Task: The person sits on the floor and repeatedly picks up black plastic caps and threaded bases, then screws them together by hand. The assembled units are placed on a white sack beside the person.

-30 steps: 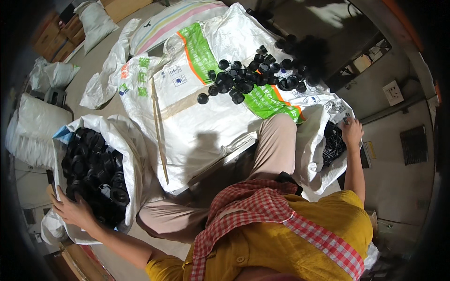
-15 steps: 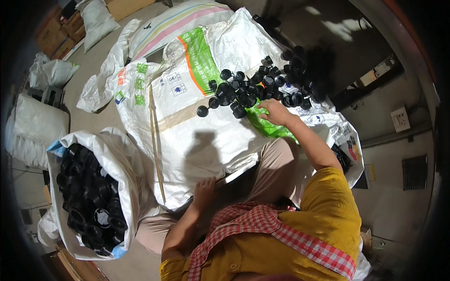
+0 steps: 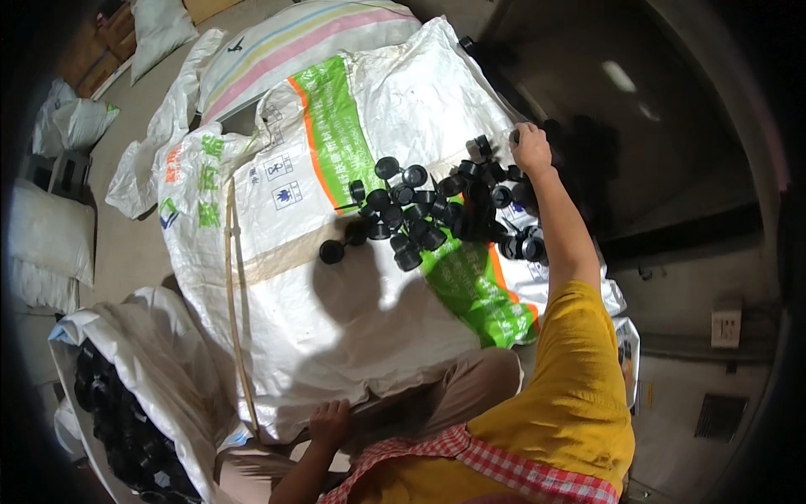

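Dozens of small black round plastic caps (image 3: 437, 214) lie in a loose heap on the far right part of a big white woven sack sheet w/ green and orange print (image 3: 336, 319), spread flat over the floor so the caps stay off the bare concrete and in one spot. One cap sits apart, just left of the heap.

Right hand (image 3: 531, 148) is stretched out to the heap's far right edge, fingers curled shut around something small and dark, prob. a cap, though the grip itself is too small to read for sure. Left hand (image 3: 329, 422) rests near the body at the sheet's near edge, by the knee; fingers look bent, touching the sheet, but can't tell if they pinch it or just lean on it.

Near left, an open white woven sack full of black caps (image 3: 126, 403) stands w/ its mouth rolled down, within arm's reach. A thin pale stick (image 3: 232, 294) lies along the sheet's left side.

Hard to see: the far right floor is in deep shadow, caps there blend into it; the sack's bottom is cut off by the frame; more white bags (image 3: 50, 227) far left are blurred at the rim.
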The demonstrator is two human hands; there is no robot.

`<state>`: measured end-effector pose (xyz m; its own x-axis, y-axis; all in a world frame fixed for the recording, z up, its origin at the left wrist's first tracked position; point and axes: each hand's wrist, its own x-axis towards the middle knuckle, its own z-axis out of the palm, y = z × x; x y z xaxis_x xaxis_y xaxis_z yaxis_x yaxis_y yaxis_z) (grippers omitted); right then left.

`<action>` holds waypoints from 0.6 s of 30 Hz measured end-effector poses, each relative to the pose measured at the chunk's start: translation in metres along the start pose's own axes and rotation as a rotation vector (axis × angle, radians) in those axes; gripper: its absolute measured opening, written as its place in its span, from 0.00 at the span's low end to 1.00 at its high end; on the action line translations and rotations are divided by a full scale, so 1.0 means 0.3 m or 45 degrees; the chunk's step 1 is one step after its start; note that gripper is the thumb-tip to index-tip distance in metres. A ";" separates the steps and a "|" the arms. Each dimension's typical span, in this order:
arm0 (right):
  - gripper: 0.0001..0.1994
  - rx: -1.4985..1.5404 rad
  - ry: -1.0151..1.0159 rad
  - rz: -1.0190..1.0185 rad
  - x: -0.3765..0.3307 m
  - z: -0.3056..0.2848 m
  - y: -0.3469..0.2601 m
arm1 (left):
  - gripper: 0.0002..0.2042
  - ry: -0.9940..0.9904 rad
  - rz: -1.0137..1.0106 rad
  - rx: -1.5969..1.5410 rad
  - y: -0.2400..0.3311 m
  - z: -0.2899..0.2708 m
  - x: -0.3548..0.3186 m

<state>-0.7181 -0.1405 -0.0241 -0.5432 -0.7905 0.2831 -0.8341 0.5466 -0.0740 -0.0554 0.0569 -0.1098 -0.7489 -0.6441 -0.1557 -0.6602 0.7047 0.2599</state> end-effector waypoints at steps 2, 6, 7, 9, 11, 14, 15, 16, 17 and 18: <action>0.22 -0.101 -0.025 -0.023 0.088 0.054 0.033 | 0.08 -0.037 -0.020 -0.070 0.004 -0.015 0.009; 0.20 -0.225 -0.093 -0.010 0.222 0.120 0.066 | 0.10 -0.104 -0.045 -0.161 0.017 -0.053 0.035; 0.20 -0.240 -0.108 0.005 0.244 0.123 0.061 | 0.11 -0.121 -0.047 -0.174 0.014 -0.052 0.038; 0.19 -0.173 -0.004 0.030 0.302 0.177 0.097 | 0.14 -0.132 -0.040 -0.199 0.004 -0.044 0.043; 0.18 -0.091 -0.003 0.130 0.359 0.240 0.133 | 0.14 -0.124 -0.049 -0.254 0.003 -0.051 0.055; 0.16 -0.117 -0.185 0.047 0.455 0.326 0.215 | 0.15 -0.145 -0.074 -0.286 0.006 -0.071 0.068; 0.16 -0.132 -0.255 -0.016 0.488 0.345 0.238 | 0.14 -0.147 -0.083 -0.286 0.007 -0.087 0.079; 0.15 -0.104 -0.340 -0.022 0.512 0.363 0.261 | 0.14 -0.140 -0.068 -0.298 0.008 -0.097 0.091; 0.15 -0.061 -0.338 0.002 0.519 0.387 0.283 | 0.14 -0.140 -0.072 -0.280 0.004 -0.084 0.094; 0.15 -0.015 -0.345 0.025 0.502 0.406 0.284 | 0.15 -0.147 -0.082 -0.261 0.006 -0.086 0.086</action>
<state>-0.8827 -0.2466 -0.1043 -0.5665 -0.8239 0.0152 -0.8228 0.5645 -0.0653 -0.0745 0.0338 -0.0887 -0.7152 -0.6390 -0.2833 -0.6900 0.5806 0.4323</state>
